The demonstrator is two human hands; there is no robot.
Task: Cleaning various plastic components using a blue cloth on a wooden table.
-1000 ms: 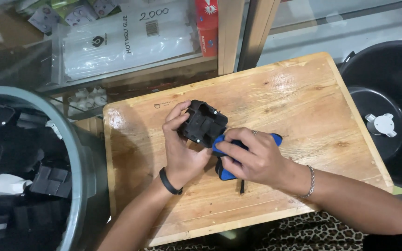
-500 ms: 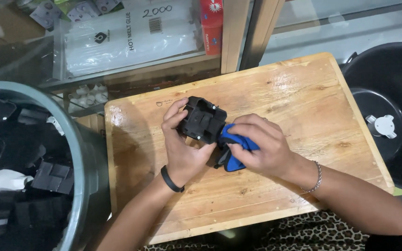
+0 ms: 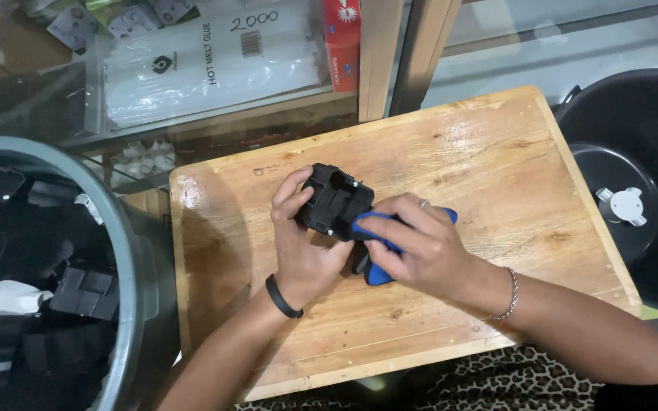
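Wooden bench [image 3: 496,152] fills centre of view, surface glossy and worn. At 9 o'clock, a large grey-rimmed bin [image 3: 127,251] holding many black plastic parts, with some white material among them. At 3 o'clock, a black tub [image 3: 649,114] with a small white cross-shaped fitting [image 3: 624,205] lying inside. At 12 o'clock, behind glass, a clear bag of white sticks [image 3: 207,68] and a red box [image 3: 342,30] just beside it.

Left hand [image 3: 306,251], black band at wrist, is clasped around a black square plastic housing [image 3: 334,202]; fingers wrap its 9 o'clock side, thumb beneath. Housing sits just above the bench near centre, tilted, open face up, small pale screw points visible at the corners.

Right hand [image 3: 420,251], chain bracelet at wrist, is closed over a blue-handled tool [image 3: 378,251], touching the housing's 4 o'clock edge. Tool tip is hidden by fingers; probably a screwdriver or plier grip, cannot tell which.

Leopard-print fabric [image 3: 496,380] at 6 o'clock, below the bench edge.
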